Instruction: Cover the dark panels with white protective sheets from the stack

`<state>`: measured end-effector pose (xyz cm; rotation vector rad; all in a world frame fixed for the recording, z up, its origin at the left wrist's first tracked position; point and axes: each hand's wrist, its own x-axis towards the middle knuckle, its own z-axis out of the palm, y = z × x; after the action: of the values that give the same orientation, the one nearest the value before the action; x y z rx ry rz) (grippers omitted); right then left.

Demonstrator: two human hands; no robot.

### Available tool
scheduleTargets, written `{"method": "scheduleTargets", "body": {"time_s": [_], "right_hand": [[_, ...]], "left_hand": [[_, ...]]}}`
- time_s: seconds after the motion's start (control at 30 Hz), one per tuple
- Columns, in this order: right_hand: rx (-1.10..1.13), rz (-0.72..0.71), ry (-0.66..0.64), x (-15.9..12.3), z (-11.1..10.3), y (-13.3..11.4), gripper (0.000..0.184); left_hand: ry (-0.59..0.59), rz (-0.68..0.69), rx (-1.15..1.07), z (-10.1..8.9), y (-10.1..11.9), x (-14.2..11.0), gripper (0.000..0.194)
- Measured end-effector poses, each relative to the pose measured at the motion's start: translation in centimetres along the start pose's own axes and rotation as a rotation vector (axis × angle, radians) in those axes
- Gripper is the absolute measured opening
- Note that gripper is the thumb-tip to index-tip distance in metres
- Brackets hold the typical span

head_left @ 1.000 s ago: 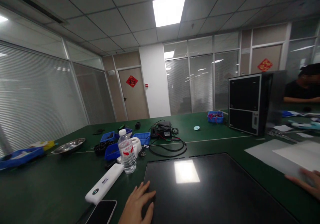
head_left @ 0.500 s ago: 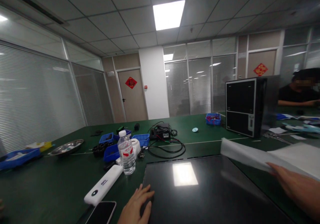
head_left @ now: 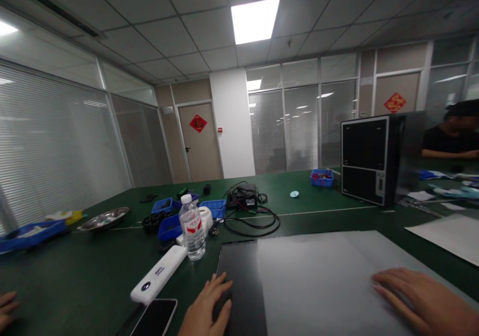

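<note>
Rested left hand (head_left: 204, 308) at the left edge of a dark panel (head_left: 239, 276), with fingers spread wide and tips on the border. Laid right hand (head_left: 424, 296) palm down over a pale sheet (head_left: 318, 266), with fingers close together and thumb slightly parted from them. Could not tell how firmly pressed. Saw panel flat on the green surface (head_left: 75, 281), straight ahead, under the sheet except for a bare strip along the left. Noted a second sheet (head_left: 449, 238) beyond the right hand, just beside the first. Found a phone (head_left: 156, 318) left of the left hand, near a white bar (head_left: 159, 274) slanting toward an upright bottle (head_left: 193, 233). Spotted blue bins (head_left: 169, 228) behind the bottle and a looped cable (head_left: 275, 224) past the panel's far edge. Made out a computer case (head_left: 362, 161) upright at far right, with a seated person (head_left: 443, 141) behind. Saw a metal dish (head_left: 107, 218) at far left and, cut off nearer at the frame's edge, another person's hand (head_left: 6, 310).
</note>
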<state>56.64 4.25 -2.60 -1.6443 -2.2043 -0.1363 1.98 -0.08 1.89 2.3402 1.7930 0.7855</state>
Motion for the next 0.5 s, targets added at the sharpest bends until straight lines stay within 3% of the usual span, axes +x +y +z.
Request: {"method": "scheduleTargets", "body": {"time_s": [0.1, 0.2, 0.4, 0.5], "right_hand": [[0.117, -0.048, -0.077, -0.6, 0.2, 0.4, 0.035], [0.225, -0.08, -0.098, -1.4, 0.3, -0.8, 0.04], [0.24, -0.101, -0.242, -1.6, -0.4, -1.8, 0.04], [0.283, -0.083, -0.179, -1.0, -0.5, -0.9, 0.041]], "left_hand": [[0.001, -0.017, -0.017, 0.1, 0.2, 0.0, 0.039], [0.003, -0.029, -0.031, 0.1, 0.3, 0.1, 0.038], [-0.035, -0.022, -0.018, 0.2, 0.3, 0.2, 0.038], [-0.029, -0.018, -0.043, 0.5, -0.3, 0.0, 0.042]]}}
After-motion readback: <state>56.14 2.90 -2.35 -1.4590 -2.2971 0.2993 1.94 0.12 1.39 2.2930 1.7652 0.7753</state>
